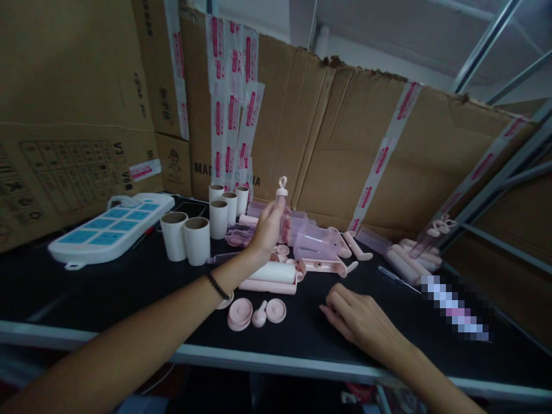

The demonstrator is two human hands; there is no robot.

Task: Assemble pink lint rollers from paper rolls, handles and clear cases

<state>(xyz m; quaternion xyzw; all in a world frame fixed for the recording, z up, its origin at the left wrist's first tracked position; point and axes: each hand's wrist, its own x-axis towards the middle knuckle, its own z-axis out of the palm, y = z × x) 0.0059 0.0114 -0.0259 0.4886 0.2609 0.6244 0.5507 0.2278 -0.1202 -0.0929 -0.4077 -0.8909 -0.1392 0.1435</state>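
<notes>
Raised above the pile, my left hand (266, 231) is closed around a slim translucent pink tube (281, 201) held upright. Its pale pink cap (282, 184) has a small loop on top. My right hand (356, 316) rests on the black table (302, 328) with its fingers curled in and nothing visible in them. Below the left hand lies a white roll (276, 272) in a pink holder (269, 286). Pink round discs (240, 311) and a small pink spoon-shaped part (259, 315) lie between the hands, near the front edge.
Several white cardboard tubes (197, 241) stand left of the pile, beside a white power strip (114, 227). Translucent purple cups (317, 242) and pink parts (357, 246) lie behind. At right are capped tubes (425, 241), pink rollers (407, 263) and a pen (397, 277). Cardboard walls (345, 144) enclose the table.
</notes>
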